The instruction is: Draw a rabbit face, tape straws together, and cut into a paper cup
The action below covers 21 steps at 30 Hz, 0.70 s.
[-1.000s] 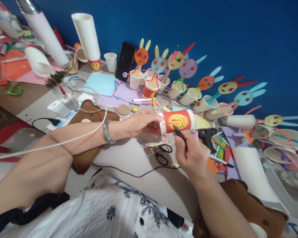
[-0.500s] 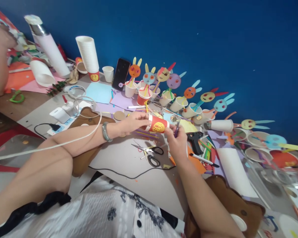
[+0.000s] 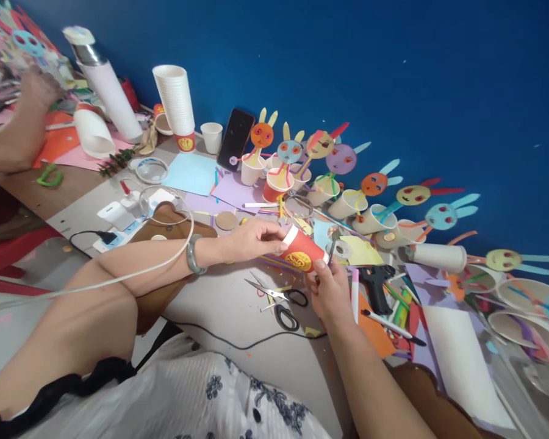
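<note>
A red and white paper cup (image 3: pixel 302 251) with a yellow emblem lies sideways between my hands, above the table. My left hand (image 3: pixel 260 239), a bangle on its wrist, is closed on the cup's white-edged end at the left. My right hand (image 3: pixel 330 289) grips the cup's other end, thumb on its edge. Out of the right fingers sticks a slim dark tool (image 3: pixel 332 251), whose kind I cannot make out. Scissors (image 3: pixel 279 297) with black handles rest spread apart on the table below the cup.
Paper cups with rabbit-faced figures (image 3: pixel 320 146) line the blue wall. A cup stack (image 3: pixel 176 110), phone (image 3: pixel 236 139) and power strip (image 3: pixel 128 225) stand left; a black glue gun (image 3: pixel 377 288) and markers lie right. Another person's arm (image 3: pixel 21 131) is at far left.
The cup has tilted, its right end now lower, and both hands still hold it. The whole view has shifted, so things on the table appear farther right. The other person's arm has moved.
</note>
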Available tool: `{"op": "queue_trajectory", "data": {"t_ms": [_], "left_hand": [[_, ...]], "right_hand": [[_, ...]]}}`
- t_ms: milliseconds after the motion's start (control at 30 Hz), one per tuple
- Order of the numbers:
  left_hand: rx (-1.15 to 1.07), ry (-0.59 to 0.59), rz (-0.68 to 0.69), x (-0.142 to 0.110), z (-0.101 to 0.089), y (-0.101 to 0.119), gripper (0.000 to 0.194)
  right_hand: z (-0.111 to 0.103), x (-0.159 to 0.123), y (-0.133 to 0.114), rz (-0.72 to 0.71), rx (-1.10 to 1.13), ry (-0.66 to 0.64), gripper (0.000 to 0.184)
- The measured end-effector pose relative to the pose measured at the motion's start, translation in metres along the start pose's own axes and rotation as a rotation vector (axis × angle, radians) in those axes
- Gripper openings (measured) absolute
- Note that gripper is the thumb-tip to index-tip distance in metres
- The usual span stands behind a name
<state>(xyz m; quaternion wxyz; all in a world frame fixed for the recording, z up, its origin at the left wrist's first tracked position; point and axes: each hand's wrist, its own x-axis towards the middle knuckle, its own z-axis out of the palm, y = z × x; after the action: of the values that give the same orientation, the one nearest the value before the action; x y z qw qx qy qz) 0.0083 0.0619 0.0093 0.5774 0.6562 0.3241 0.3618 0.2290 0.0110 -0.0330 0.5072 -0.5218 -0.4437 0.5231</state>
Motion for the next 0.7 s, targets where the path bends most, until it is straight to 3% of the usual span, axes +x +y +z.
{"op": "queue_trajectory", "data": {"t_ms": [100,233,467,700], "left_hand": [[0.05,-0.002,0.032,-0.001,-0.001,0.002,0.023],[0.087,0.059,0.082,-0.005,0.004,0.004,0.023],[0.035,0.13,0.132,-0.009,0.009,0.004,0.022],[0.07,0.176,0.277,-0.007,0.007,-0.003,0.039]], "right_hand": [[0.005,0.003,-0.003,0.159,0.128,0.091,0.052],[0.011,0.003,-0.001,0.258,0.178,0.093,0.053],[0.02,-0.004,0.005,0.284,0.155,-0.076,0.064],[0.025,-0.002,-0.004,0.202,0.267,-0.096,0.057]]}}
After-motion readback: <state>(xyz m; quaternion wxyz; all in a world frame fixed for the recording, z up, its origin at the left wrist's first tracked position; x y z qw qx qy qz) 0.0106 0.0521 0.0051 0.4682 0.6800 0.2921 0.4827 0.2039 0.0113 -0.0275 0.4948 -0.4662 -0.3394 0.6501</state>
